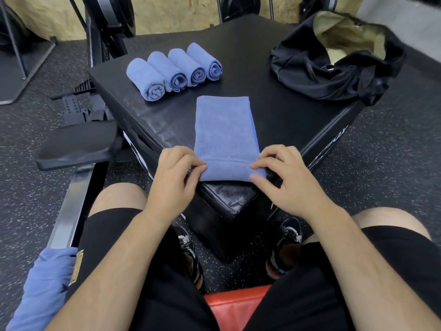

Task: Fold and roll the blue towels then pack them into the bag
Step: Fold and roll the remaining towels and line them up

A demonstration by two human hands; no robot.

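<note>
Where the folded towel (226,130) reaches the near corner of the table (274,115), its end is turned up into a first roll. The left grip (176,177) and right grip (286,180) each pinch one end of that roll, fingers curled on the cloth. Four rolled towels (174,70) lie side by side at the table's far left. The open black bag (334,68) sits far right. A loose towel (45,283) lies by the left thigh.
</note>
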